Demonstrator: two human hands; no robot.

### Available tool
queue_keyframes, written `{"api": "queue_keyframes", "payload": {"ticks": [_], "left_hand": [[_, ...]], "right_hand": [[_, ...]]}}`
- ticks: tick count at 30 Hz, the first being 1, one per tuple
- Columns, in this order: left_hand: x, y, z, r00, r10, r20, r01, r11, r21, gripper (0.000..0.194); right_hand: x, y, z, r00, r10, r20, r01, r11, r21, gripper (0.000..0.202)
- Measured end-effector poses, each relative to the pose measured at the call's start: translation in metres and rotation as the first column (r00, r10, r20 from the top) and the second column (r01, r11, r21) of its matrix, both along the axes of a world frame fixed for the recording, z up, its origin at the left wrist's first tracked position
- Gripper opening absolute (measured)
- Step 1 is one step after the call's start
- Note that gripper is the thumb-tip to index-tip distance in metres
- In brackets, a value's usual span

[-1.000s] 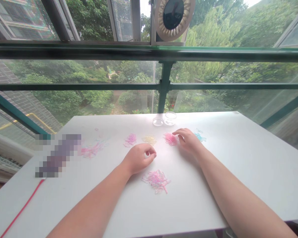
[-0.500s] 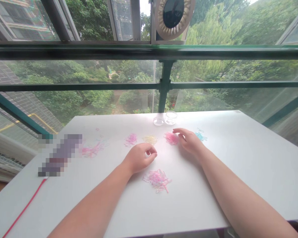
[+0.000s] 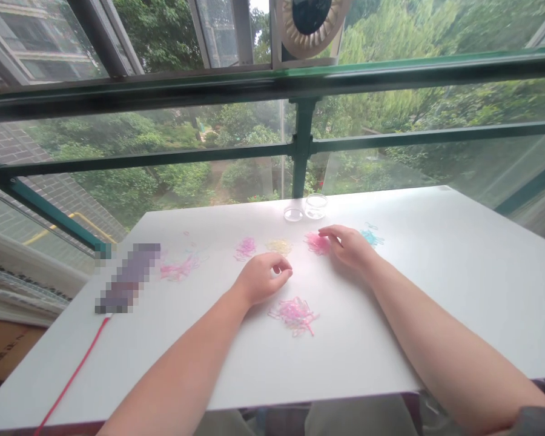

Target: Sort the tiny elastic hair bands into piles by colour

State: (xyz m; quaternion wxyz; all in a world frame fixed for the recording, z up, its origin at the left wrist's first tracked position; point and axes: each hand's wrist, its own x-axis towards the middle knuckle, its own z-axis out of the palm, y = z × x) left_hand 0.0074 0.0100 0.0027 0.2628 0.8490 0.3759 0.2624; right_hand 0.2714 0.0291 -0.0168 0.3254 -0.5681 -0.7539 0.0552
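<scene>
"Pink bands (image 3: 315, 245), head view: where are the hands?"
"Right hand (image 3: 349, 247), loosely open, overlaps their right edge; left hand (image 3: 261, 278), curled, sits left of them, closer in."
"Gripping?"
"Left, I can't tell: palm hidden. Well left of them, a pixelated object (image 3: 129, 278) is unreadable."

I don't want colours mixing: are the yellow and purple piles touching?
Apart: the head view shows white table between the yellow pile and purple pile.
</scene>
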Motion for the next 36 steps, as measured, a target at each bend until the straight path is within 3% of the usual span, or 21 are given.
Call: {"api": "queue_keyframes", "payload": {"ticks": [7, 13, 16, 19, 23, 27, 31, 36], "left_hand": [[-0.002, 0.003, -0.001, 1.000, -0.005, -0.006, 0.005, 1.000, 0.031, 0.010], [-0.005, 0.008, 0.000, 1.000, -0.012, -0.002, 0.012, 0.999, 0.053, 0.012], [-0.007, 0.009, 0.000, 1.000, -0.028, 0.007, 0.028, 0.999, 0.041, 0.013], [-0.006, 0.009, -0.001, 0.999, -0.035, 0.020, 0.034, 0.999, 0.030, 0.013], [-0.005, 0.008, -0.001, 0.998, -0.047, 0.045, 0.046, 0.998, 0.035, 0.015], [-0.006, 0.008, 0.002, 0.998, -0.048, 0.030, 0.047, 0.998, 0.039, 0.015], [-0.007, 0.009, 0.001, 0.999, -0.046, 0.015, 0.045, 0.998, 0.036, 0.015], [-0.008, 0.009, 0.000, 0.999, -0.048, -0.009, 0.048, 0.999, 0.021, 0.016]], "right_hand": [[-0.002, 0.000, -0.002, 0.989, -0.028, -0.142, 0.028, 1.000, 0.000, 0.040], [0.001, -0.001, -0.003, 0.979, -0.018, -0.201, 0.038, 0.995, 0.095, 0.040], [0.013, 0.005, 0.005, 0.945, -0.037, -0.324, 0.075, 0.992, 0.106, 0.040], [0.042, 0.016, 0.025, 0.904, -0.113, -0.413, 0.156, 0.985, 0.071, 0.042], [0.094, 0.028, 0.049, 0.904, -0.331, -0.270, 0.320, 0.944, -0.083, 0.037], [0.126, 0.030, 0.041, 0.910, -0.393, -0.130, 0.363, 0.909, -0.205, 0.028], [0.128, 0.029, 0.025, 0.921, -0.388, -0.040, 0.363, 0.890, -0.274, 0.030], [0.116, 0.027, 0.026, 0.944, -0.329, -0.018, 0.302, 0.885, -0.354, 0.037]]}}
